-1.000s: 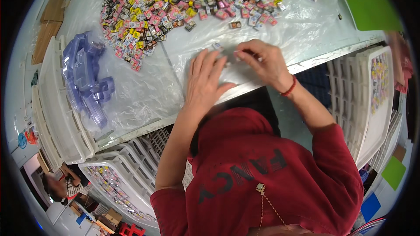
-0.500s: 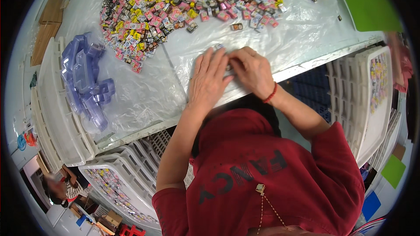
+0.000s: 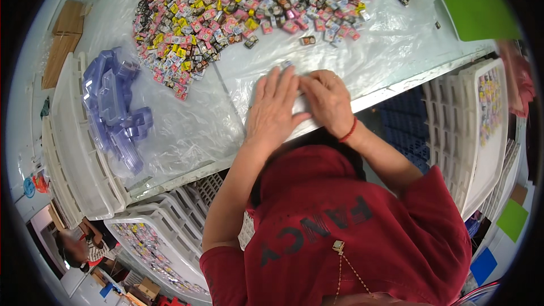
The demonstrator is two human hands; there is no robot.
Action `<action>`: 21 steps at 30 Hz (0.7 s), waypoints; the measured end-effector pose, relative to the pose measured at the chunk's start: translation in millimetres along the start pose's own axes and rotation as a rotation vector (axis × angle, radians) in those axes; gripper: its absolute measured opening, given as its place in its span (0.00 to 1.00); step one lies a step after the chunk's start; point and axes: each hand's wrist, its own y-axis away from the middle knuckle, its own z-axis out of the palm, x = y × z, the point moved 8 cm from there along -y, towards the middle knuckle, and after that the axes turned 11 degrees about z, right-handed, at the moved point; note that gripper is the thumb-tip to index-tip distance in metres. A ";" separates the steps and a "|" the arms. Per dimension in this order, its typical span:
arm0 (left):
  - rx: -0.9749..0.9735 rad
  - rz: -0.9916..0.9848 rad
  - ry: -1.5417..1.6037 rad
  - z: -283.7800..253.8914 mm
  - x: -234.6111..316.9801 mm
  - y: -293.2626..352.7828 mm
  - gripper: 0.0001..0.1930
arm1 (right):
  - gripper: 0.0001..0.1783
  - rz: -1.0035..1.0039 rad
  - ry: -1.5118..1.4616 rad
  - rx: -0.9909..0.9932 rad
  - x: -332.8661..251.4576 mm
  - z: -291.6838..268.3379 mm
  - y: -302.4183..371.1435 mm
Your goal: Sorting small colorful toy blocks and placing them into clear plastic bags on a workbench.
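My left hand (image 3: 271,110) lies on the plastic-covered table near its front edge, fingers stretched out and held flat. Just past its fingertips is a small whitish block-like piece (image 3: 287,64). Close on the right, my right hand (image 3: 330,102) has its fingers bent and pinched together near the left fingers. Whatever sits between the two hands is hidden under them. Farther off spreads a large heap of small printed pieces (image 3: 221,20) in pink, yellow, black and white. A single dark brown piece (image 3: 307,40) lies between the heap and my hands.
Clear bluish plastic trays (image 3: 110,93) are piled at the left of the table. White crates (image 3: 462,136) stand stacked at the right, and more crates (image 3: 158,238) at the lower left. A green board (image 3: 481,5) lies at the far right. Another person (image 3: 85,243) is at the lower left.
The view has shifted a little, so the table sits slightly lower. My right fingers have drawn slightly closer to the body, and my left thumb reaches farther right.
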 end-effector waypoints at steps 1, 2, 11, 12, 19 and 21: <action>-0.013 0.001 -0.001 1.7 0.0 1.2 0.41 | 0.09 0.026 -0.079 -0.047 5.3 0.0 -1.5; -0.026 0.002 -0.002 2.2 0.2 1.7 0.41 | 0.09 0.019 -0.076 -0.041 6.6 -5.3 -3.2; 0.336 -0.241 0.167 -47.0 -38.3 2.0 0.14 | 0.10 -0.185 0.125 -0.102 22.1 -14.4 -72.1; 0.277 -0.334 0.220 -43.4 -47.5 -3.6 0.11 | 0.09 -0.276 0.208 -0.128 19.3 -8.0 -76.6; 0.154 -0.129 0.116 -17.9 -56.3 -38.5 0.12 | 0.11 -0.307 0.380 -0.196 29.6 13.0 -81.5; 0.167 -0.108 0.111 -19.7 -53.2 -36.1 0.12 | 0.12 -0.284 0.397 -0.185 33.9 14.0 -81.5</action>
